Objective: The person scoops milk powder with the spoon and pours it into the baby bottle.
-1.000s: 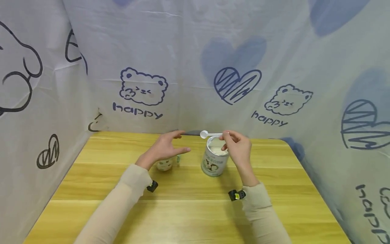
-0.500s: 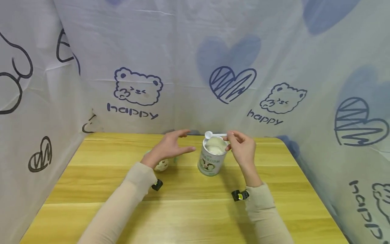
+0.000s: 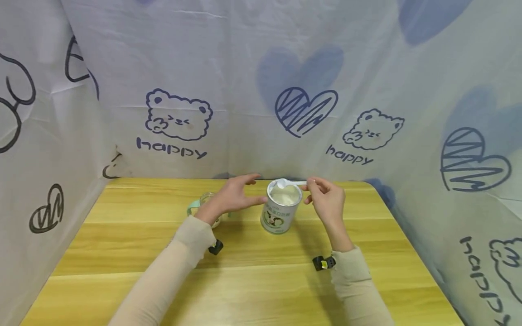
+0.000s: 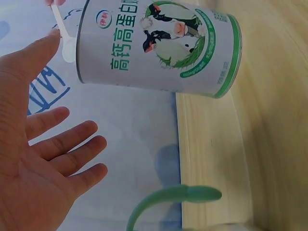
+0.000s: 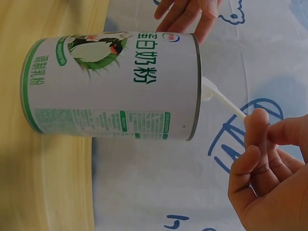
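A white milk powder can (image 3: 277,219) with a cow picture and green trim stands uncovered on the table, pale powder (image 3: 285,197) showing inside. My right hand (image 3: 328,201) pinches the handle end of a small white scoop (image 3: 295,183) between thumb and fingers. The scoop's bowl dips at the can's far rim; in the right wrist view, the can wall partly hides it. On the can's left, my left hand (image 3: 234,197) holds its fingers spread, the thumb close to the rim; whether it touches, I cannot tell.
Partly behind my left wrist is a clear cup (image 3: 207,196) with a green handle (image 3: 192,207). A printed cloth (image 3: 244,113) hangs along the table's back edge and both sides. The wooden table (image 3: 261,280) stretches toward me.
The scoop has gone from left of the can's mouth to over it, and its bowl has lowered and tilted. My left hand has come closer to the can. The head view has turned slightly.
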